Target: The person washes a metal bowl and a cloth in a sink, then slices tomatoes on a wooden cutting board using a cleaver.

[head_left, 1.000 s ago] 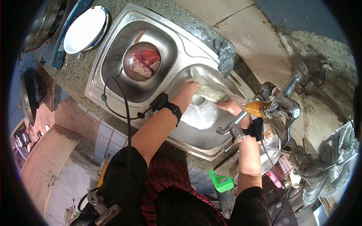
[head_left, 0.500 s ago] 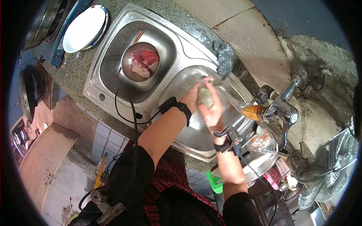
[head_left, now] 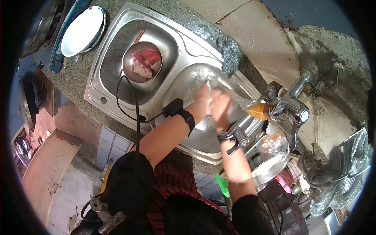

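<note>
Both my hands are close together in the right basin (head_left: 188, 90) of a steel sink, under running water from the tap. My left hand (head_left: 201, 100) and my right hand (head_left: 221, 105) are curled toward each other, their fingers smeared by motion. A pale, wet thing shows only as a blur between them, and I cannot make out its kind. The faucet (head_left: 288, 105) has an orange-brown wrapped spout end (head_left: 259, 111) just right of my right hand. In the left basin (head_left: 113, 58), a steel bowl (head_left: 129, 74) holds a piece of raw meat (head_left: 146, 62).
White bowls (head_left: 83, 31) are stacked on the counter at upper left. Chopsticks (head_left: 139, 36) lie by the meat bowl. A dark grey scrubber or cloth (head_left: 231, 55) rests on the sink's back edge. A metal pot (head_left: 270, 170) and a plastic bag (head_left: 274, 145) stand at right.
The greenish, rounded thing seen between my hands is now hidden or blurred. My hands have drawn closer together over it, and the view has shifted slightly.
</note>
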`<control>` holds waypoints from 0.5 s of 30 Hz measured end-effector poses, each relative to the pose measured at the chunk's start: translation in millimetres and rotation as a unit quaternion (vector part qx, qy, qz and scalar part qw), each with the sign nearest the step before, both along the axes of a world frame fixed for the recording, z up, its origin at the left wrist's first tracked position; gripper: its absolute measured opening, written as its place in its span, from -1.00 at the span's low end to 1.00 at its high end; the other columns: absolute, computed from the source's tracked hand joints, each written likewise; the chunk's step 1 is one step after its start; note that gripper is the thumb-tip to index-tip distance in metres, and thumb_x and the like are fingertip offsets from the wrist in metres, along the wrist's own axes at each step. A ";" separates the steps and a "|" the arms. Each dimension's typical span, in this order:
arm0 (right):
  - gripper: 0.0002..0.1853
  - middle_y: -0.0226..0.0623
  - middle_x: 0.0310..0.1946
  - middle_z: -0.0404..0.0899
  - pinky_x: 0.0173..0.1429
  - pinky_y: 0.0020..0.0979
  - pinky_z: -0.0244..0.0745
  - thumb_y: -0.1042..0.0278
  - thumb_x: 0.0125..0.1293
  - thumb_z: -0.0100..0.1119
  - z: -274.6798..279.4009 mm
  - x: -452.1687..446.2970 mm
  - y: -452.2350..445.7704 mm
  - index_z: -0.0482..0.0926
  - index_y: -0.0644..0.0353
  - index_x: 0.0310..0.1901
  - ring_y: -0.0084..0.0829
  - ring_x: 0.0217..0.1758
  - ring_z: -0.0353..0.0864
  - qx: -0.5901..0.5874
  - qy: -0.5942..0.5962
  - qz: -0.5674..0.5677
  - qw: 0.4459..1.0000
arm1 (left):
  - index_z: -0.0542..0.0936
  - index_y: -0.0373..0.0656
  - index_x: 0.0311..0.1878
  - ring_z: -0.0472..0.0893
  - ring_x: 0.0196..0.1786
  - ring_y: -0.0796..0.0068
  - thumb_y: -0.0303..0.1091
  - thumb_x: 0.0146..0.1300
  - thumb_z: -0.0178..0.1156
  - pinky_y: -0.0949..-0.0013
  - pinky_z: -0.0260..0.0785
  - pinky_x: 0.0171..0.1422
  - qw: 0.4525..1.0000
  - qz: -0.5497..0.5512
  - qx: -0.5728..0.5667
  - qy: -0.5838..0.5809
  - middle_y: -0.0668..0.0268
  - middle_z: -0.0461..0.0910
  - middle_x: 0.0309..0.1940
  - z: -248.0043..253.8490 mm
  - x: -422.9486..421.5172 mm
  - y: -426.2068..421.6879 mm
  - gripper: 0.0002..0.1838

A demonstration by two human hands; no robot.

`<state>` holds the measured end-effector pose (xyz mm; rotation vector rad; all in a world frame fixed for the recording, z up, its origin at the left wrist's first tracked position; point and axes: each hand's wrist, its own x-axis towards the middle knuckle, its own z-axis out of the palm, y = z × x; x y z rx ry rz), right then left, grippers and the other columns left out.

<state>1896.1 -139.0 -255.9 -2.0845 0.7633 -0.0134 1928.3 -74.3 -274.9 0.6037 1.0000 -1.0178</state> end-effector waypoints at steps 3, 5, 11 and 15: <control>-0.81 -0.14 -0.50 0.55 -0.34 -0.24 0.44 0.33 0.34 0.02 14.3 16.9 -14.4 0.45 0.31 -0.22 -0.26 -0.49 0.50 0.005 -0.039 0.027 0.999 | 0.50 -0.20 -0.06 0.57 -0.14 0.28 0.07 0.32 0.00 0.20 0.42 -0.05 0.983 -0.002 0.173 -0.065 0.21 0.55 -0.22 -2.3 5.7 -17.1 -0.53; -0.83 -0.14 -0.51 0.54 -0.37 -0.26 0.44 0.36 0.33 0.02 56.1 25.6 15.8 0.44 0.32 -0.24 -0.29 -0.52 0.49 0.103 0.018 -0.066 0.992 | 0.49 -0.18 -0.06 0.54 -0.11 0.31 0.02 0.31 0.03 0.15 0.38 0.02 0.980 -0.055 0.184 0.056 0.15 0.53 -0.20 -18.6 15.5 -12.1 -0.57; -0.68 -0.26 -0.43 0.51 -0.31 -0.30 0.44 0.13 0.39 0.01 -3.4 10.8 -10.5 0.43 0.27 -0.10 -0.36 -0.42 0.49 0.163 -0.023 -0.123 0.979 | 0.51 -0.16 -0.09 0.55 -0.16 0.34 0.00 0.28 0.08 0.19 0.38 0.01 0.997 -0.068 0.015 -0.028 0.20 0.55 -0.23 -15.0 8.9 3.7 -0.61; -0.57 -0.36 -0.25 0.50 -0.22 -0.43 0.43 -0.03 0.38 0.07 38.2 27.7 -60.5 0.44 0.24 -0.08 -0.51 -0.22 0.48 0.153 0.124 0.033 0.980 | 0.48 -0.13 0.06 0.60 -0.15 0.30 -0.02 0.33 0.06 0.28 0.48 -0.05 0.997 -0.054 0.029 -0.053 0.26 0.57 -0.13 -19.6 5.2 1.2 -0.58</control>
